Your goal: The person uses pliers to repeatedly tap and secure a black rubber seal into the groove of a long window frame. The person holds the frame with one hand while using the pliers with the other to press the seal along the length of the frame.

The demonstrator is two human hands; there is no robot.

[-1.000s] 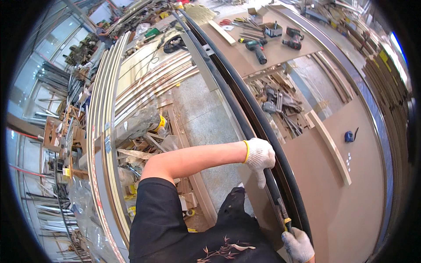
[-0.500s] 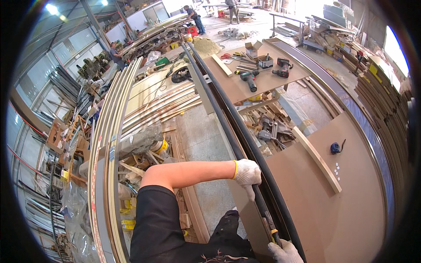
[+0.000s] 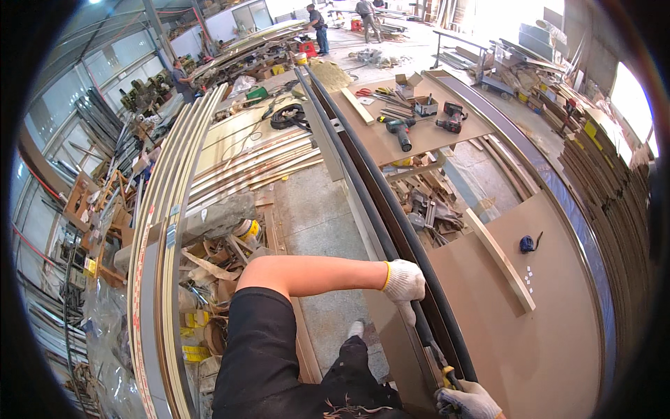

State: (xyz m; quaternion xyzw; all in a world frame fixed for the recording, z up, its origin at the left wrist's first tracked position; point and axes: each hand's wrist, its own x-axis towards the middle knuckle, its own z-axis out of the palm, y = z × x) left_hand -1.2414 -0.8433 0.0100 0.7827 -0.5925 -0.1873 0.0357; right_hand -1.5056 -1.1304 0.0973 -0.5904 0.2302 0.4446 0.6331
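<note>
A long brown panel piece [image 3: 388,318] with two black rounded edge strips stretches away from me. My left hand [image 3: 405,283], in a white knit glove, is closed around the nearer-left black strip [image 3: 364,209]. Below it, toward the lower edge, my gloved right hand [image 3: 469,401] grips pliers [image 3: 447,375] with yellow-and-black handles. The metal jaws lie at the near end of that strip; whether they pinch it is too small to tell. Parallel to it runs the other black strip [image 3: 412,237], which neither hand grasps.
To the right, a brown board [image 3: 551,363] carries a wooden batten [image 3: 499,258] and a blue tape measure [image 3: 528,243]. Cordless drills [image 3: 399,133] lie on a farther board. Long profiles [image 3: 160,237] stretch along my left, with scrap wood beneath. Other people [image 3: 317,31] stand far back.
My head view has shifted slightly. Both hands appear a little further right, still on the strip and the pliers. My foot shows more clearly on the floor between the workpieces.
</note>
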